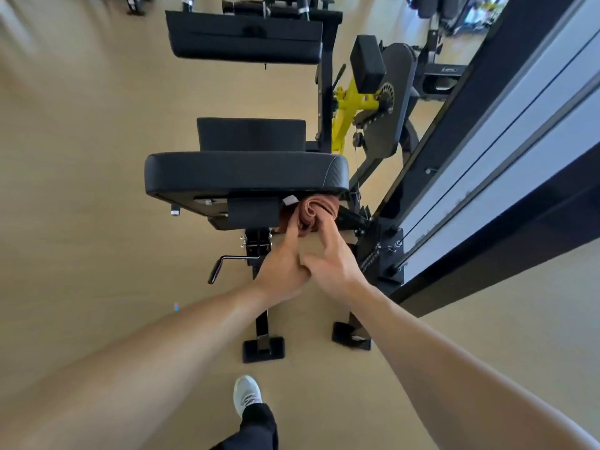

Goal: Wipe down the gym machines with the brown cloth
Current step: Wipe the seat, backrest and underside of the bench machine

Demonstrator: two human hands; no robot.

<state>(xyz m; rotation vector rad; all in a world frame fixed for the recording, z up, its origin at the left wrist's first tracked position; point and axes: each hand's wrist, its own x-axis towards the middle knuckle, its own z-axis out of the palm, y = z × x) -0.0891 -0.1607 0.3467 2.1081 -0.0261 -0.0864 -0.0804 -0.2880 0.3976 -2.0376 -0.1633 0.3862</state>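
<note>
A black padded seat point(246, 172) of a gym machine stands in front of me on a black frame. The brown cloth point(316, 211) is bunched up just under the seat's right front edge. My left hand point(282, 271) and my right hand point(334, 264) meet below it, palms close together, and both reach up with fingers round the cloth. A white tag point(290, 200) of the cloth shows beside the seat's underside. Most of the fingers are hidden behind the cloth.
A second black pad point(243, 37) sits further ahead, with a yellow lever arm point(349, 108) and black cam plate point(389, 99) to the right. A tall weight-stack column with cables point(487, 177) runs along the right. A crank handle point(227, 264) sticks out below the seat. My shoe point(246, 394) is on the tan floor.
</note>
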